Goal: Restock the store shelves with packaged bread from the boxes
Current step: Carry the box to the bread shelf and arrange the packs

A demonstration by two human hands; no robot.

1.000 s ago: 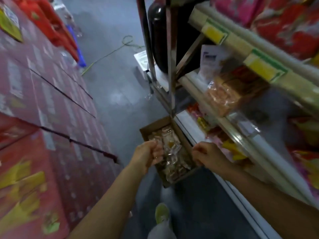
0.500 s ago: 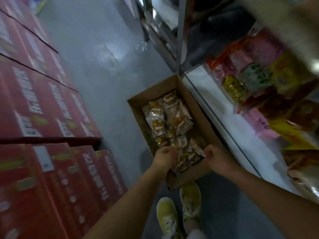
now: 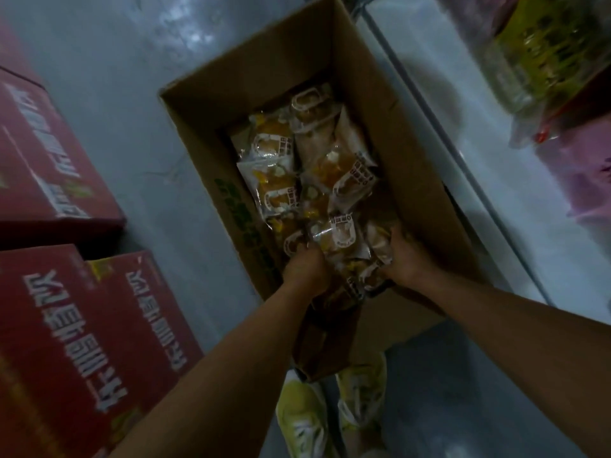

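head view: both hands, left hand (image 3: 302, 271) and right hand (image 3: 405, 259), reach into the cardboard box (image 3: 426, 180), fingers clamped on bread packets (image 3: 334, 233) at its near end, likely gathering a bunch for shelving.

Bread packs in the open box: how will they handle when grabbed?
Bread packs look soft and crinkly, so probably floppy and easily squashed. Glossy film likely slips. Left hand and right hand grab several together, suggesting they are light.

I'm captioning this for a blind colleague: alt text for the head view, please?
Both hands, left hand and right hand, reach into an open cardboard box of packaged bread on the floor. Red cartons sit left, a shelf right.
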